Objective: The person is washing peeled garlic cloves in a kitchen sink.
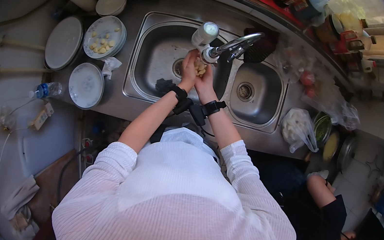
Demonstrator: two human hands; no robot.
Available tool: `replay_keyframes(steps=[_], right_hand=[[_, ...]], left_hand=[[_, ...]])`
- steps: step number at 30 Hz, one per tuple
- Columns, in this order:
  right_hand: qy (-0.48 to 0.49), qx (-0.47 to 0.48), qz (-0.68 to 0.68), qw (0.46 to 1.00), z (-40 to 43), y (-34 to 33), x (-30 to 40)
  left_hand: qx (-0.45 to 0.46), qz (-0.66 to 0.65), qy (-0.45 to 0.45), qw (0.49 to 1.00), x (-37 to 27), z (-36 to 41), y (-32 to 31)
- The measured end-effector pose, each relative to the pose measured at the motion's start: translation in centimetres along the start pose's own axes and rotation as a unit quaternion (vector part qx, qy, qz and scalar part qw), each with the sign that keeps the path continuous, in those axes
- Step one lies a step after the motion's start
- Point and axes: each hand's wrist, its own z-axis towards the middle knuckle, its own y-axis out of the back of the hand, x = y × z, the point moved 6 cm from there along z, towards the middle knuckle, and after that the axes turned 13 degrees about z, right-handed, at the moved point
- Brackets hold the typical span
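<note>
Cupped together over the larger sink basin [157,50], my left hand [188,70] and my right hand [205,81] hold several pale peeled garlic cloves [200,69]. Directly above them is the end of the faucet [237,43], with a white filter body [205,35] attached; whether water runs is hard to tell. A dark wet cloth or scrap [163,85] lies in the basin beside my left wrist. Left of the sink, more cloves [103,48] lie on the top plate [114,28] of a stack.
A second plate stack [86,85], large plates [63,43] and a bowl [111,2] occupy the left counter. On the right are the smaller basin [258,92], plastic bags [297,127] and a bowl of greens [321,129]. Bottles [315,1] line the back ledge. Another person [324,197] is at right.
</note>
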Motion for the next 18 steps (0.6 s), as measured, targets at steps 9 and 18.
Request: replay_keyframes(steps=[9,18], right_hand=[[0.043,-0.027,-0.015,0.999,0.2,-1.1,0.5],[0.049,0.008,-0.035,0.998,0.7,-1.3,0.8]], left_hand=[[0.002,-0.038,0.129,0.991,1.8,0.4,-0.2],[0.032,-0.153,0.249,0.956,4.5,1.7,-0.1]])
